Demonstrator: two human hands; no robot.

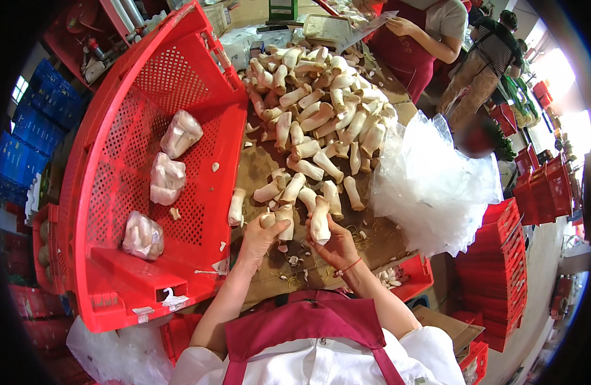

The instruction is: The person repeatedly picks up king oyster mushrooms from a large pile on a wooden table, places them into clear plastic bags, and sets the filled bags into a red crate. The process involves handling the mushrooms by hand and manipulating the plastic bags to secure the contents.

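A large heap of king oyster mushrooms [318, 119], with thick pale stems and tan caps, lies on the brown work surface before me. My right hand [339, 246] grips one king oyster mushroom [320, 221], its pale end toward me. At the heap's near edge my left hand [262, 239] is closed around another mushroom [284, 217], thumb across it; its other fingers are partly hidden. One loose mushroom [237, 206] leans by the crate wall, left of my left hand.
To the left stands a big red perforated crate [228, 147] with three bagged mushroom packs [167, 178] inside. On the right lies a pile of clear plastic bags [436, 186]. Stacked red crates [491, 269] stand beyond it. Across the table a person in a dark red apron [401, 54] holds a plastic bag.
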